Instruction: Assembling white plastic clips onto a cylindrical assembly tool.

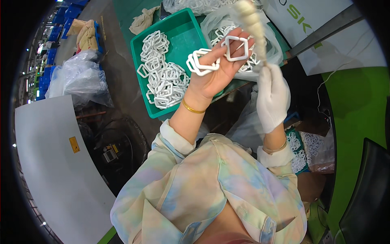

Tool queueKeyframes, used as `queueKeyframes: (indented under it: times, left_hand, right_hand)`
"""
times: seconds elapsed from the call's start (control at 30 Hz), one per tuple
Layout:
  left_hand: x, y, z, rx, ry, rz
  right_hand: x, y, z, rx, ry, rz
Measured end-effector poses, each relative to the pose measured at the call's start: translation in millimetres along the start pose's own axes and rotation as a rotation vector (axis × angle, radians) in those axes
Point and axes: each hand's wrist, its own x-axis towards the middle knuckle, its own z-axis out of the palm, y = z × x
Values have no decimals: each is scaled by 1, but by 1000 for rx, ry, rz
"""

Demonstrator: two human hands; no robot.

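Observation:
Several white plastic square rings (pixel 203 63) hang between the thumb and palm of my bare left hand (pixel 213 81). Another white square ring (pixel 226 48) lies across its raised fingers. My right hand (pixel 273 97), in a white glove, is closed round the thin lower end of a cream-coloured knobbly stick (pixel 252 20). That stick points up and is smeared by motion, so its exact kind is unclear. Below and left of my left hand, a green tray (pixel 143 87) holds heaps of white rings (pixel 160 83). A clear plastic bag (pixel 274 44) with similar rings lies behind both hands.
Another bag of white rings (pixel 195 6) lies at the far edge, near a crumpled beige cloth (pixel 143 20). A grey metal bar (pixel 325 36) slants in at the upper right. Lower right, a small green tray (pixel 301 171) with rings stands beside my arm. Grey machine panels (pixel 57 162) flank the left.

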Motion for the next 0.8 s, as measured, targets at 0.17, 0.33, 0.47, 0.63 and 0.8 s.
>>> queueKeyframes:
  times: [0.17, 0.33, 0.47, 0.63, 0.8]
  left_hand:
    - [2, -1, 9, -84, 54, 3]
    - [6, 0, -1, 27, 72, 11]
    - [15, -5, -2, 322, 152, 57]
    - [14, 8, -19, 205, 88, 63]
    - [16, 6, -14, 362, 129, 76]
  right_hand:
    - [-1, 29, -8, -329, -37, -49]
    - [-11, 8, 0, -218, -80, -66]
    - [-14, 3, 17, -173, -221, -188]
    - [-9, 9, 10, -326, -314, -96]
    - [-13, 11, 4, -290, -294, -72]
